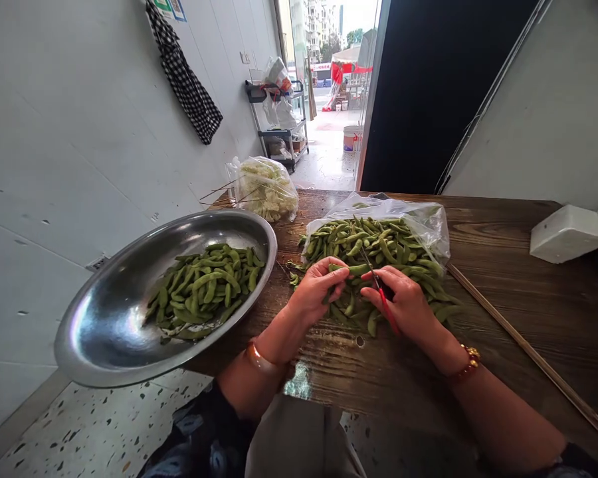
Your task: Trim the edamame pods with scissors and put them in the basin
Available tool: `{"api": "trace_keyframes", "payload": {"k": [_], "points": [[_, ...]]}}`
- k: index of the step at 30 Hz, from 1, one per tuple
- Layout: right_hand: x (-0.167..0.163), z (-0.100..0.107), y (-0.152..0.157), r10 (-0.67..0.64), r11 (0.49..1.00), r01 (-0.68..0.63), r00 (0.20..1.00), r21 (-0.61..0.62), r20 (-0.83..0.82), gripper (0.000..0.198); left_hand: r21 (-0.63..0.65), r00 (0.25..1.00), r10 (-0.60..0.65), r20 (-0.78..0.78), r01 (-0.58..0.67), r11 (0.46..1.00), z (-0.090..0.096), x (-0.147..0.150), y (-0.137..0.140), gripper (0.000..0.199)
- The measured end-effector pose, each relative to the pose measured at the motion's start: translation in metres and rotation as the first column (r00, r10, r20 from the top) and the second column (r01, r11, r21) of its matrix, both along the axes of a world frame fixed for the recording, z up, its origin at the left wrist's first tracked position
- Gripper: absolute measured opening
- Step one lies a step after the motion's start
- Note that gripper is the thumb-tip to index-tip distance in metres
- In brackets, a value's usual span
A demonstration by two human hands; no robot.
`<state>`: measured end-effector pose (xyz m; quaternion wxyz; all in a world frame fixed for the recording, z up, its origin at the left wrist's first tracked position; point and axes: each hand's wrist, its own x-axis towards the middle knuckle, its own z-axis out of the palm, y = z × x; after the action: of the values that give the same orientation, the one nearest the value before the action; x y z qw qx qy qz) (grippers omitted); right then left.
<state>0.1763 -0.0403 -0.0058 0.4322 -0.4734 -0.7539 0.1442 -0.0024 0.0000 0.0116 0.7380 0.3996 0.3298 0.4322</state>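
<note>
Between the fingertips of my left hand (319, 287) is a green edamame pod (357, 269), held level above the pile. My right hand (403, 302) is closed around red-handled scissors (387, 307), whose blades point up and away, right at the pod's right end. Whether the blades touch the pod I cannot tell. Beneath and beyond both hands, a heap of edamame pods (389, 242) spills from a clear plastic bag (436, 229) onto the wooden table. To the left, a wide steel basin (114, 312) holds many more pods (209, 282), gathered toward its right side.
A plastic bag of cauliflower (266, 186) sits at the table's back left. Thin wooden sticks (523, 342) lie across the right side of the wooden table (498, 232). At the far right is a white box (568, 232). A shelf cart (279, 126) stands by the doorway.
</note>
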Motion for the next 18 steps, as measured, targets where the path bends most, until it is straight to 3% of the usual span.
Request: {"api": "trace_keyframes", "payload": {"k": [6, 12, 18], "points": [[-0.003, -0.001, -0.002, 0.007, 0.999, -0.004, 0.997, -0.038, 0.071, 0.022, -0.006, 0.999, 0.012, 0.032, -0.012, 1.000, -0.001, -0.003, 0.003, 0.031], [-0.006, -0.006, -0.003, 0.032, 0.993, -0.011, 0.984, -0.116, 0.176, 0.022, 0.093, 0.991, 0.109, -0.071, -0.102, 0.990, -0.002, -0.003, 0.005, 0.026], [-0.012, -0.013, 0.000, -0.020, 0.995, 0.042, 0.973, -0.092, 0.230, 0.019, 0.092, 0.991, 0.112, -0.078, -0.105, 0.990, -0.005, 0.000, 0.005, 0.026]]}}
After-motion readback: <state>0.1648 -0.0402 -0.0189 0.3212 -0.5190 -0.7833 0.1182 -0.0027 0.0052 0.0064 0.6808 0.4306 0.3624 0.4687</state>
